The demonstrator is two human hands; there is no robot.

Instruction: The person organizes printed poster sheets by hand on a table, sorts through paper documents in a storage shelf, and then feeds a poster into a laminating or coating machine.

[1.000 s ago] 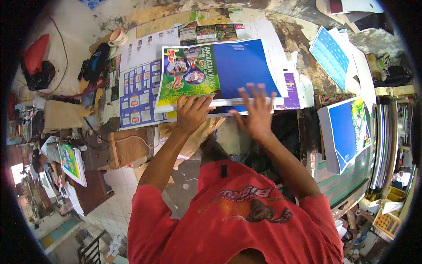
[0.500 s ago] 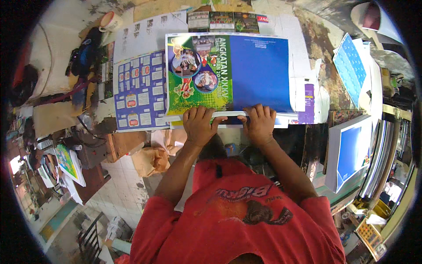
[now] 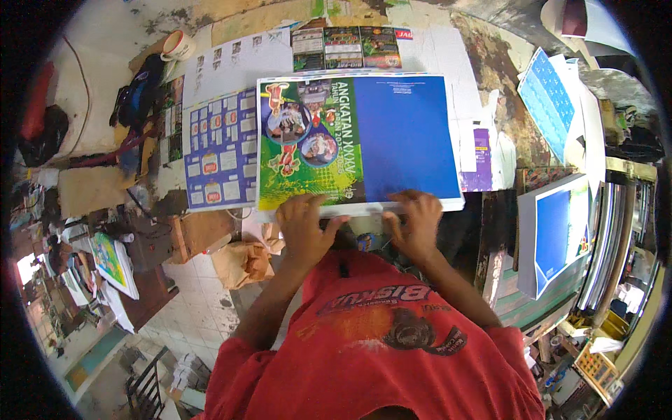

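Observation:
A stack of large printed sheets lies at the near edge of the table, blue on its right half and green with round photos on its left. My left hand holds its near edge left of the middle, fingers on top and thumb pointing inward below the edge. At the right part of the same edge is my right hand, its fingers also bent over the top and slightly blurred. Under the stack's left side, a purple sheet of repeated labels shows.
A second stack of blue-topped prints stands at the right. Light-blue sheets lie on the far right of the table. A mug is at the back left. Crumpled brown paper sits below the table edge.
The stack has come nearer to me and its near edge, earlier curled with a gap between layers, now lies flatter and closer together. Both hands have moved slightly nearer with it.

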